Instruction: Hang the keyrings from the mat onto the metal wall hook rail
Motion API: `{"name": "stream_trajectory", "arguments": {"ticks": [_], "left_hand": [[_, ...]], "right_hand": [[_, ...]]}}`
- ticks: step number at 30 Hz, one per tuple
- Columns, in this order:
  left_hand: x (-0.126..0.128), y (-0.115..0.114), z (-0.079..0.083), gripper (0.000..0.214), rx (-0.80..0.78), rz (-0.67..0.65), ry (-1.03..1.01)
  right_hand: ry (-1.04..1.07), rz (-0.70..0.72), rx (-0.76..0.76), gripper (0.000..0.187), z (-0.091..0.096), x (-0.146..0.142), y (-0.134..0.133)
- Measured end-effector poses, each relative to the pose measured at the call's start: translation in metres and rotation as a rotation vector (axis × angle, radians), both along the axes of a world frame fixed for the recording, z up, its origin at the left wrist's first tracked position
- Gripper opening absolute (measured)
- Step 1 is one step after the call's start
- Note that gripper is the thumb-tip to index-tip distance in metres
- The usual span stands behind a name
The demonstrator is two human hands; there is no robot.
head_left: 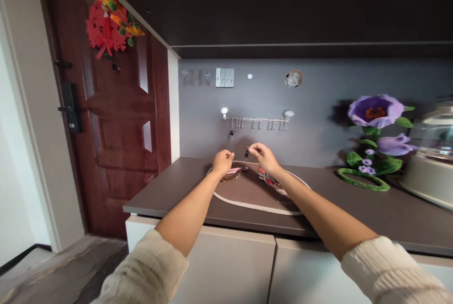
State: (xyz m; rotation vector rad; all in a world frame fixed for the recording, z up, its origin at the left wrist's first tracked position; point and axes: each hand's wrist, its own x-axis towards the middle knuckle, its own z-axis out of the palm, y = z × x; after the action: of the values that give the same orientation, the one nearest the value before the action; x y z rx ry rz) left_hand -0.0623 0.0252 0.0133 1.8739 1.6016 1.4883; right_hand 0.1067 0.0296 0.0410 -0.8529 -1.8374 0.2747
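Observation:
My right hand pinches a small dark key that hangs from its fingertips, just below the hook rail. My left hand is closed in a pinch to the left of it; what its fingers hold, if anything, is too small to make out. On the wall, the metal hook rail carries another small dark-topped key near its left end. Below the hands lies a brown mat with a pale rim. A pinkish item with keys and a cluttered bunch of keys rest on it, partly hidden by my hands.
An overhead cabinet hangs above the dark countertop. Purple plush flowers and a clear-domed appliance stand at right. Wall switches and a round wall hole sit above the rail. A dark red door is at left.

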Motion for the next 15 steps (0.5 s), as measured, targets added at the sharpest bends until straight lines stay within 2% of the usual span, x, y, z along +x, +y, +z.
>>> {"name": "stream_trajectory", "arguments": {"ticks": [3, 8, 15], "left_hand": [[-0.003, -0.002, 0.003, 0.025, -0.006, 0.093, 0.047], [-0.006, -0.006, 0.007, 0.025, -0.017, 0.160, 0.056], [-0.006, -0.009, 0.010, 0.028, -0.048, 0.217, 0.079]], "right_hand": [[0.083, 0.006, -0.028, 0.018, 0.015, -0.010, 0.012], [0.282, 0.027, -0.124, 0.014, 0.037, -0.034, 0.032], [0.478, -0.075, -0.235, 0.008, 0.049, -0.062, 0.064]]}}
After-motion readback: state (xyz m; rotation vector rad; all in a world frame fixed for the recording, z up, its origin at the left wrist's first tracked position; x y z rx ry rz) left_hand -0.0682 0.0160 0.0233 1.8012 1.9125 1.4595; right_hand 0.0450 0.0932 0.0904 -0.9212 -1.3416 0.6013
